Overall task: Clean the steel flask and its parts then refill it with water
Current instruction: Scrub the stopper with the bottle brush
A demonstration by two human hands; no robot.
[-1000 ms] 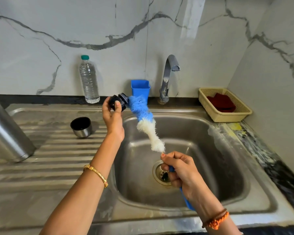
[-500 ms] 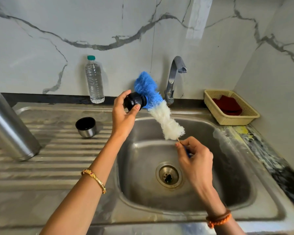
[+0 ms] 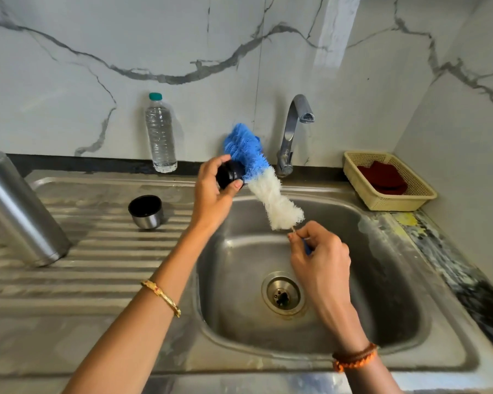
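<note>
1. Our left hand (image 3: 211, 191) pinches the round black flask stopper (image 3: 229, 174) above the steel sink basin's (image 3: 339, 331) back-left rim.
2. Our right hand (image 3: 319, 254) grips the blue-and-white bristle bottle brush (image 3: 264, 180), bristles against the stopper.
3. The tall steel flask body (image 3: 20, 217) leans at the drainboard's left edge.

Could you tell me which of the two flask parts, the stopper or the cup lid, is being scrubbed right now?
The black stopper, held in the left hand against the brush; the cup lid sits untouched on the drainboard.
</note>
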